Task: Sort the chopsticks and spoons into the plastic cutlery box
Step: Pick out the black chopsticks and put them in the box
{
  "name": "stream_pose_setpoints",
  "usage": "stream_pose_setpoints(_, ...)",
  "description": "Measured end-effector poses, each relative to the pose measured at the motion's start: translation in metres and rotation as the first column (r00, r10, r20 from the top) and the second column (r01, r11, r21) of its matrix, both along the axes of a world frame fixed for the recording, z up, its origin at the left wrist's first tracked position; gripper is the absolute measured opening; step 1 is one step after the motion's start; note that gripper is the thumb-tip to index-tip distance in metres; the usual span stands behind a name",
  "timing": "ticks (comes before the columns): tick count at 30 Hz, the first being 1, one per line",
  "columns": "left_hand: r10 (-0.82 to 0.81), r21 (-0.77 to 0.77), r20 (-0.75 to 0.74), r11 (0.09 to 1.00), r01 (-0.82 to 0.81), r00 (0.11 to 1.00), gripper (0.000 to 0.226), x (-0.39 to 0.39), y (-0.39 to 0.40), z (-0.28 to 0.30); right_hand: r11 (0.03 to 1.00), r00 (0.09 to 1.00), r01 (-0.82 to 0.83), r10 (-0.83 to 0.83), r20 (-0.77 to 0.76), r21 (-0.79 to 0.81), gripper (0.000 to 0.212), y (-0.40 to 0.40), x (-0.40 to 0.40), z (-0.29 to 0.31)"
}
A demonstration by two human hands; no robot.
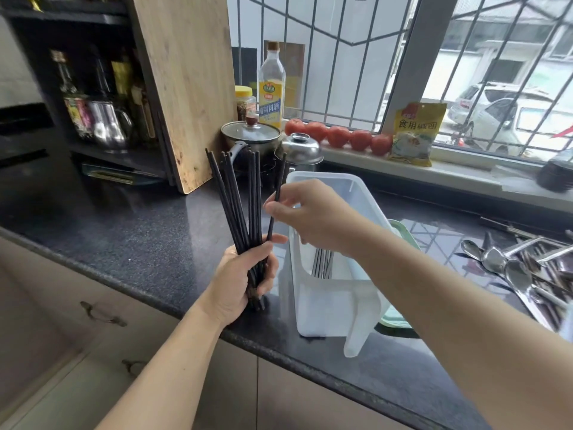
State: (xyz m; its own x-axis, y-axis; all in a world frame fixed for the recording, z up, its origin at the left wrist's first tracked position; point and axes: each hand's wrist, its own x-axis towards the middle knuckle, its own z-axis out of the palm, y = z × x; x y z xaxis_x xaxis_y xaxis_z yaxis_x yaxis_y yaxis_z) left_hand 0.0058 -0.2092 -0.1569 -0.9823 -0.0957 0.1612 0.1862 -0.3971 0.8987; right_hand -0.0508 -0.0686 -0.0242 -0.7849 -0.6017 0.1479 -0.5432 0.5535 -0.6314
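At the near edge of the dark stone countertop [148,243], the left hand [245,274] grips a bundle of black chopsticks [238,200] near their lower ends, fingers curled round them, the sticks fanning upward. Just beside it, the right hand [310,215] pinches a single black chopstick [277,197] between thumb and fingertips, holding it apart from the bundle. Behind the right forearm stands the translucent plastic cutlery box [328,293], with metal chopsticks [322,263] upright inside. Farther right, steel spoons [502,265] lie piled on the counter. Beyond, a lidded pot [251,135], a cooking wine bottle [272,88] and tomatoes [338,136] line the windowsill side.
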Motion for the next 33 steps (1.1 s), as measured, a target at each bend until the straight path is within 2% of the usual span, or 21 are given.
stream_pose_setpoints(2, -0.013, -0.008, 0.003, 1.0, 0.013, 1.0, 0.025, 0.0, 0.0, 0.0, 0.999, 0.999, 0.001, 0.002, 0.048, -0.055, 0.024, 0.001, -0.001, -0.002)
stream_pose_setpoints(3, -0.017, -0.009, 0.005, 1.0, 0.018, 1.0, 0.023, 0.0, 0.0, 0.0, 0.996, 1.0, 0.017, -0.015, 0.022, -0.093, 0.026, 0.001, -0.001, -0.001)
stream_pose_setpoints(5, 0.003, -0.01, 0.014, 1.0, -0.003, 1.0, 0.024, 0.0, 0.001, 0.001, 0.94, 0.987, 0.12, -0.149, -0.067, -0.319, 0.029, 0.002, -0.001, 0.006)
stream_pose_setpoints(6, 0.038, -0.006, 0.028, 0.999, -0.038, 0.999, 0.027, -0.001, 0.001, 0.001, 0.848, 0.968, 0.189, -0.246, -0.052, -0.495, 0.029, 0.005, -0.004, 0.014)
stream_pose_setpoints(8, 0.121, 0.005, 0.053, 0.993, -0.121, 0.991, 0.026, -0.002, 0.0, 0.002, 0.567, 0.904, 0.261, -0.427, -0.008, -0.781, 0.028, 0.017, -0.012, 0.035)
stream_pose_setpoints(9, 0.151, 0.01, 0.059, 0.988, -0.152, 0.987, 0.024, -0.003, -0.001, 0.001, 0.487, 0.844, 0.266, -0.535, -0.043, -0.832, 0.028, 0.025, -0.016, 0.045)
stream_pose_setpoints(10, 0.169, 0.015, 0.062, 0.985, -0.17, 0.984, 0.024, -0.003, -0.001, 0.001, 0.482, 0.765, 0.27, -0.633, -0.118, -0.833, 0.027, 0.033, -0.02, 0.052)
stream_pose_setpoints(11, 0.179, 0.017, 0.064, 0.983, -0.18, 0.982, 0.023, -0.004, -0.001, 0.001, 0.54, 0.691, 0.289, -0.689, -0.218, -0.791, 0.026, 0.039, -0.023, 0.056)
stream_pose_setpoints(12, 0.184, 0.014, 0.067, 0.983, -0.186, 0.981, 0.023, -0.004, -0.001, 0.0, 0.644, 0.639, 0.346, -0.694, -0.331, -0.682, 0.025, 0.043, -0.025, 0.055)
stream_pose_setpoints(13, 0.187, 0.009, 0.07, 0.982, -0.188, 0.98, 0.023, -0.004, -0.001, 0.0, 0.748, 0.629, 0.423, -0.649, -0.428, -0.512, 0.023, 0.045, -0.026, 0.051)
stream_pose_setpoints(14, 0.187, 0.004, 0.073, 0.982, -0.187, 0.98, 0.023, -0.004, -0.001, 0.0, 0.82, 0.669, 0.477, -0.572, -0.475, -0.315, 0.022, 0.046, -0.027, 0.042)
stream_pose_setpoints(16, 0.183, 0.003, 0.077, 0.983, -0.184, 0.98, 0.023, -0.004, 0.0, 0.0, 0.857, 0.776, 0.514, -0.448, -0.444, 0.034, 0.021, 0.044, -0.032, 0.019)
stream_pose_setpoints(18, 0.179, 0.015, 0.082, 0.983, -0.181, 0.98, 0.023, -0.004, -0.001, 0.0, 0.844, 0.837, 0.498, -0.409, -0.363, 0.198, 0.017, 0.042, -0.039, 0.001)
stream_pose_setpoints(20, 0.167, 0.025, 0.088, 0.985, -0.17, 0.982, 0.022, -0.004, -0.002, 0.0, 0.864, 0.869, 0.467, -0.409, -0.278, 0.188, 0.018, 0.041, -0.044, -0.005)
stream_pose_setpoints(22, 0.147, 0.025, 0.093, 0.988, -0.15, 0.985, 0.022, -0.004, -0.002, 0.0, 0.893, 0.881, 0.445, -0.422, -0.215, 0.07, 0.021, 0.04, -0.045, -0.003)
stream_pose_setpoints(25, 0.122, 0.028, 0.095, 0.992, -0.125, 0.988, 0.022, -0.004, -0.003, 0.0, 0.892, 0.865, 0.451, -0.448, -0.225, -0.044, 0.024, 0.041, -0.045, 0.003)
stream_pose_setpoints(29, 0.105, 0.02, 0.085, 0.994, -0.107, 0.991, 0.023, -0.005, -0.005, -0.001, 0.881, 0.843, 0.474, -0.454, -0.29, -0.002, 0.024, 0.044, -0.044, 0.007)
stream_pose_setpoints(33, 0.11, 0.017, 0.083, 0.994, -0.112, 0.99, 0.024, -0.005, -0.005, -0.001, 0.859, 0.888, 0.459, -0.44, -0.132, 0.227, 0.009, 0.038, -0.045, 0.004)
